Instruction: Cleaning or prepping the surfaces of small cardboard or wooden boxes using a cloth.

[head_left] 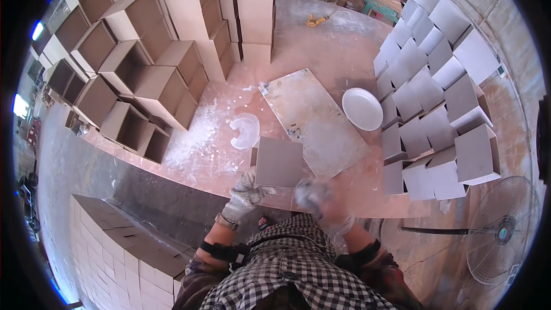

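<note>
A grey-brown cardboard box stands on the table's near side, in front of my body. My left hand, in a knitted work glove, is closed at the box's lower left corner and seems to grip its near edge. To the right of that corner is my right hand, also gloved; motion smears it, so its fingers and anything in them cannot be made out. Beyond the box lies a worn, pale rectangular board, set at a slant. A whitish, curved piece with a notch rests left of the board.
Open cardboard boxes are stacked high at the left. Paler boxes form another stack at the right. A white round dish sits beside the board. A yellow tool lies far back; a fan stands at lower right.
</note>
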The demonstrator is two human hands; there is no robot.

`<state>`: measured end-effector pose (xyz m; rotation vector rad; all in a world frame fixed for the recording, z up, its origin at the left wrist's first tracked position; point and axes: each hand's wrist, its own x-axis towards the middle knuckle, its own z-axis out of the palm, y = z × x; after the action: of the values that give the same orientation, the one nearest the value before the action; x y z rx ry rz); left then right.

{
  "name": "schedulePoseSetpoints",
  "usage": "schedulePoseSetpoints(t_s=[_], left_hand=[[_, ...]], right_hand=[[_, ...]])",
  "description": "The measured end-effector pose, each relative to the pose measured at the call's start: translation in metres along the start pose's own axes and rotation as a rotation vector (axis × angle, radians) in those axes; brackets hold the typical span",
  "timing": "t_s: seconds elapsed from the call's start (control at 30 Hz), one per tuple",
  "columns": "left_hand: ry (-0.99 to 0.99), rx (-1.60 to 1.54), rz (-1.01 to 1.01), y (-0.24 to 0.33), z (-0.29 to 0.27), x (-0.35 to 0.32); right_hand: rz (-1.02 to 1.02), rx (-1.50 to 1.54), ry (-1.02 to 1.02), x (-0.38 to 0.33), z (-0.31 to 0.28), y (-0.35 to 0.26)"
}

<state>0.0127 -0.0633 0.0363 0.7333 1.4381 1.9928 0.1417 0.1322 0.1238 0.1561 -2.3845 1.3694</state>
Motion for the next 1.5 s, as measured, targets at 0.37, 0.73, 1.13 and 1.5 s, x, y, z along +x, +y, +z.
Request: schedulePoseSetpoints(t_s=[0.37, 0.73, 1.13, 1.5], left_hand=[[0.145, -0.157, 0.019, 0.091, -0.008, -0.033], [0.437, -0.123, 0.401, 0.134, -0.011, -0.031], [0.184, 0.445, 0.483, 0.181, 0.008, 0.015], [-0.139, 1.343, 0.932, 0.235, 0.113, 0.108]], right_hand=[[-0.358, -0.101, 0.147, 0.116, -0.016, -0.045], [-0.509, 0.253, -0.085, 0.033, 0.037, -0.083], [0.449, 0.723, 0.236, -0.039, -0.018, -0.036], [0.410, 0.730, 0.524, -0.063, -0.084, -0.025]])
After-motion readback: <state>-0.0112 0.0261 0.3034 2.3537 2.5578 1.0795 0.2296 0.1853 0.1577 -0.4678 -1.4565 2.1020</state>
